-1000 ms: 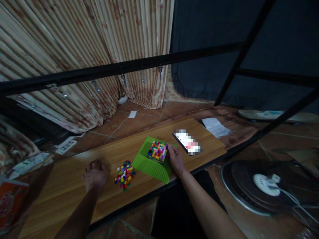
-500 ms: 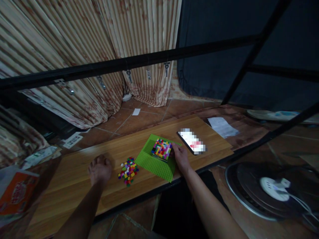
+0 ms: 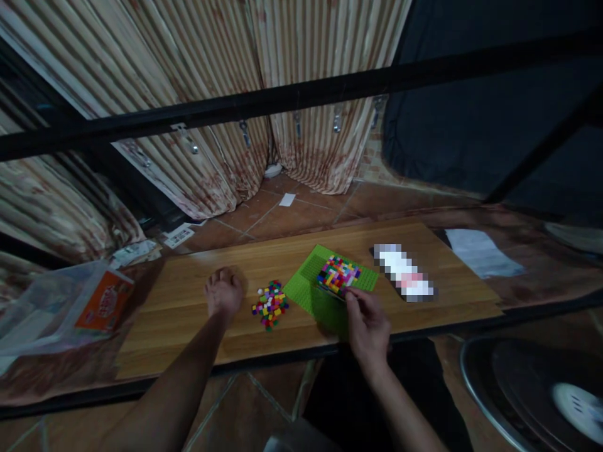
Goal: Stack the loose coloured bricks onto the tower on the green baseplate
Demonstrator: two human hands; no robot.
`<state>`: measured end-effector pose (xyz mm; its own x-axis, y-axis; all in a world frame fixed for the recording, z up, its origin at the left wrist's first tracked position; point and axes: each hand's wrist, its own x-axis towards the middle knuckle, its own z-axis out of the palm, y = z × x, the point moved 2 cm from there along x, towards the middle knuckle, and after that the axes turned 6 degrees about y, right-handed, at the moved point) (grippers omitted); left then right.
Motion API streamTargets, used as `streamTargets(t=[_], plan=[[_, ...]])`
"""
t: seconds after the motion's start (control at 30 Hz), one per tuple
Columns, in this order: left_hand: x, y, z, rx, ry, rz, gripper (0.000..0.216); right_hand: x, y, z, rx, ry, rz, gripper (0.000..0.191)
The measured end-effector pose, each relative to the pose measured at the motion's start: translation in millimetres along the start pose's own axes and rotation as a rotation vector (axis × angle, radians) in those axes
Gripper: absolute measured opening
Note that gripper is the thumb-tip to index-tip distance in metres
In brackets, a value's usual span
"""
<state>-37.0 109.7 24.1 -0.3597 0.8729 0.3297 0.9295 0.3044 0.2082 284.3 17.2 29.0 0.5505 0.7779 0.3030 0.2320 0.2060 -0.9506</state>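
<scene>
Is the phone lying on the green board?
No, the phone lies on the wooden table, to the right of the green board.

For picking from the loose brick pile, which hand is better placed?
Probably the left hand: it rests beside the loose bricks, while the right hand is holding the multicoloured block.
</scene>
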Motion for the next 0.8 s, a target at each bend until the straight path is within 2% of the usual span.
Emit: streamTargets(t=[0.1,0.17,0.23,0.43,0.8], plan=[[0,0,0,-0.004,0.004,-0.002,0.043,-29,-18,26,-0.021,-0.371,-0.14,0.019],[-1,0,0,0.002,-0.004,-0.001,0.043,-41,-22,44,-0.082,-0.505,-0.176,0.021],[-1,0,0,0.009,-0.004,0.001,0.043,-48,-21,60,-0.143,-0.577,-0.227,0.024],[-1,0,0,0.009,0.014,0.0,0.042,-50,-16,91,-0.357,-0.683,-0.415,0.022],[-1,2,-3,-0.005,-0.004,0.0,0.041,-48,-13,105,-0.498,-0.674,-0.527,0.018]])
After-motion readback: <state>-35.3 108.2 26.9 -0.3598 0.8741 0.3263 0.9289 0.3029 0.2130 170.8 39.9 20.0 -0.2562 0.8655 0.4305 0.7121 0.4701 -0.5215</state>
